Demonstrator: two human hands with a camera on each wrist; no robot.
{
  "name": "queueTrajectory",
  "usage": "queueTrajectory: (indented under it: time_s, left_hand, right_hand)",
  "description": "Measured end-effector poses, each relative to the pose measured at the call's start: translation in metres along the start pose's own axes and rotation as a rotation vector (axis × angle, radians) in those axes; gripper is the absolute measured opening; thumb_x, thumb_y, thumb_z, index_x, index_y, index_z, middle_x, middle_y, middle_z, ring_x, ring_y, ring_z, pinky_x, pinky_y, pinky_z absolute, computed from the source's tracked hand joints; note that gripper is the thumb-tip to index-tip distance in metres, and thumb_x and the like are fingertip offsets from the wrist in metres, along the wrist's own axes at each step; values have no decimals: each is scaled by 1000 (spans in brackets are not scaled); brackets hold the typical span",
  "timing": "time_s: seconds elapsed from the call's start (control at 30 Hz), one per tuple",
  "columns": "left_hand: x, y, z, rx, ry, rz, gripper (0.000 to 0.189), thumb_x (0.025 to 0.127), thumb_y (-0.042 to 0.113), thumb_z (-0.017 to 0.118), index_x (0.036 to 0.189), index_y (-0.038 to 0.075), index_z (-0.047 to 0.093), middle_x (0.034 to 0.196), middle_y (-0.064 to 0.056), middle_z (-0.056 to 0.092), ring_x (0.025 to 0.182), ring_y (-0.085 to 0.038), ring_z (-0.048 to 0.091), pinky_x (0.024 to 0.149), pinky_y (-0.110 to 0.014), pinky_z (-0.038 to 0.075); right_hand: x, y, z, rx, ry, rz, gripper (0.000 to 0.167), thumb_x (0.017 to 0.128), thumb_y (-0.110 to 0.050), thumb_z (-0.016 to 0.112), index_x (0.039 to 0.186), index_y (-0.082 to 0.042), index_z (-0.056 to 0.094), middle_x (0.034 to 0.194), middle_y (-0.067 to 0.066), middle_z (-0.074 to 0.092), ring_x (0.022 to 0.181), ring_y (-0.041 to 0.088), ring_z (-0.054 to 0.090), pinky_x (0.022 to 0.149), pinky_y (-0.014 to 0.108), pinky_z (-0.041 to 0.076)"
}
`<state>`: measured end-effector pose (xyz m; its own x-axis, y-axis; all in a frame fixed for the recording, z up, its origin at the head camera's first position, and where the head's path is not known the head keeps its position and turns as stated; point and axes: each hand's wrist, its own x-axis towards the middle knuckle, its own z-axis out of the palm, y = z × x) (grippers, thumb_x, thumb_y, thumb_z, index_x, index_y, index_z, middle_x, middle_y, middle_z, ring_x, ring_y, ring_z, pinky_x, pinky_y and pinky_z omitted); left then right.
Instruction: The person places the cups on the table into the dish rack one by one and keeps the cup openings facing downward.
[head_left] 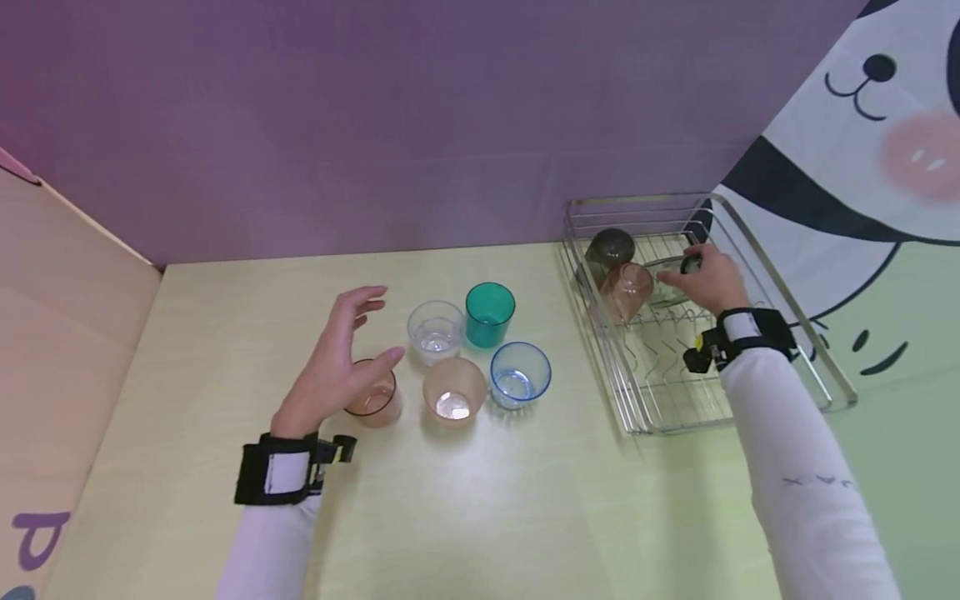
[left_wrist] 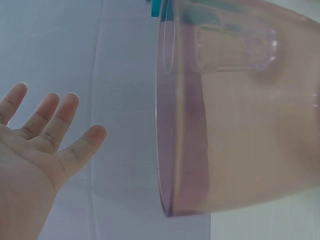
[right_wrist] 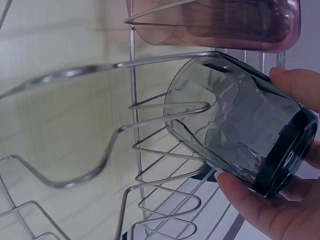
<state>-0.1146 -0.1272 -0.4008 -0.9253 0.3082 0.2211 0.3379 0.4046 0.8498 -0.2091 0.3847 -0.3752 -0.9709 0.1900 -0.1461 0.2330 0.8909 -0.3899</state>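
At the back of the metal rack, my right hand (head_left: 718,282) grips a clear, grey-tinted drinking glass (right_wrist: 240,117) by its thick base. The glass is tilted, mouth toward the rack wires, with fingers on opposite sides. My left hand (head_left: 330,375) is over the left side of the table, fingers spread and relaxed, holding nothing. Nearest to it stands a pinkish-brown glass (head_left: 381,407), partly hidden behind the thumb in the head view; a gap shows between them in the left wrist view. Inside the rack, a pink glass (head_left: 628,290) and a dark grey glass (head_left: 611,248) lean beside the gripped one.
Mid-table stand a clear glass (head_left: 437,332), a green glass (head_left: 490,313), a peach glass (head_left: 454,392) and a blue-rimmed glass (head_left: 520,375), close together. The wire rack (head_left: 626,417) sits at the table's right; a purple wall (head_left: 360,125) rises behind.
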Motion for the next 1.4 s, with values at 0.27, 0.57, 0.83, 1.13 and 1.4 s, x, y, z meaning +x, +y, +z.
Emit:
queueTrajectory:
  time_s: [0.27, 0.57, 0.83, 1.13, 1.4]
  left_hand:
    - [-1, 0, -1, -11, -2, 5, 74, 89, 13, 69, 150, 11, 28, 152, -14, 34, 140, -34, 37, 118, -56, 28]
    - [-2, -1, -1, -22, -7, -12, 75, 89, 13, 70, 150, 12, 28, 152, -10, 35, 140, -32, 37, 119, -55, 28]
    - [-4, -4, -1, -21, -18, -8, 74, 89, 14, 71, 150, 12, 30, 153, -11, 34, 139, -32, 38, 118, -56, 27]
    - [-5, -5, -1, 38, -80, -108, 77, 89, 25, 71, 151, 16, 27, 156, -6, 28, 143, -28, 33, 115, -58, 33]
    - [-5, -6, -1, 69, -96, -99, 74, 89, 25, 71, 149, 12, 30, 155, -8, 30, 142, -30, 34, 115, -57, 34]
  right_hand:
    - [0, -1, 1, -30, -51, 2, 82, 91, -45, 64, 144, 9, 33, 136, 43, 42, 119, 55, 45, 98, 66, 42]
    - [0, -1, 3, -61, -70, -10, 81, 90, -43, 65, 143, 10, 34, 138, 44, 39, 124, 57, 42, 101, 67, 40]
    - [0, -3, 7, -102, -69, -54, 77, 90, -35, 67, 141, 13, 36, 137, 44, 40, 124, 58, 41, 103, 67, 38]
    - [0, -6, 8, -88, -97, -52, 82, 91, -35, 65, 145, 14, 28, 140, 48, 31, 127, 60, 35, 107, 69, 33]
    - [-1, -9, 10, -108, -141, -62, 88, 94, -37, 60, 153, 8, 12, 147, 49, 16, 129, 67, 27, 105, 73, 31]
